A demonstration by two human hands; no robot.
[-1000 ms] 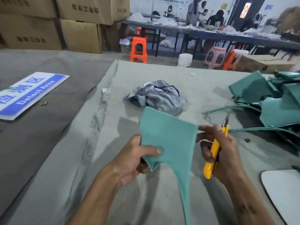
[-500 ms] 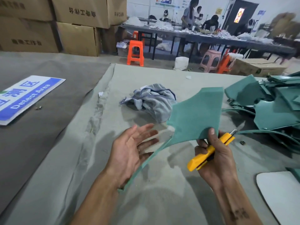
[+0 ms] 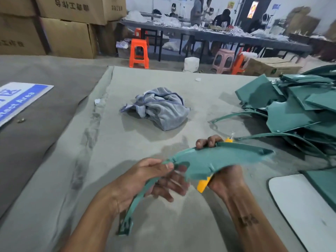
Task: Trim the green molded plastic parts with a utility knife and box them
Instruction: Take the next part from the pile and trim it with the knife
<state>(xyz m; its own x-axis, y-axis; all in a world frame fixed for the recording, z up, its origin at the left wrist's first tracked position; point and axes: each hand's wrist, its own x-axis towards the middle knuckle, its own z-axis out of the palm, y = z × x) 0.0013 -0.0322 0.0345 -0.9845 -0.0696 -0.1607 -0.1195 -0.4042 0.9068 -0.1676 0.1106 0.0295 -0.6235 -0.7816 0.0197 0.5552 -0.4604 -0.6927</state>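
Head view over a grey tabletop (image 3: 163,224): a crumpled grey cloth (image 3: 160,108) lies in the middle, well apart from the hands; a blue and white sign (image 3: 20,101) lies at the left; a white board (image 3: 307,208) pokes in at the lower right; 1 heap of green parts (image 3: 298,110) fills the right side, its long thin strips trailing toward the hands, the pieces too tangled to count; cardboard boxes (image 3: 67,33) are stacked at the back left; 2 orange stools and 1 pink stool (image 3: 222,60) stand by a long table where several people work. 1 green molded part (image 3: 218,160) is held above the tabletop between 2 hands; it is a broad curved flap, smooth, ribbed near its lower edge, narrowing into a thin arc that hangs down to a small clip end. The left hand (image 3: 145,179) pinches the narrow neck between thumb and fingers; the right hand (image 3: 223,177) grips 1 yellow utility knife (image 3: 202,185) beneath the part, which hides most of the knife, its fingertips (image 3: 209,141) curling over the part's far edge.
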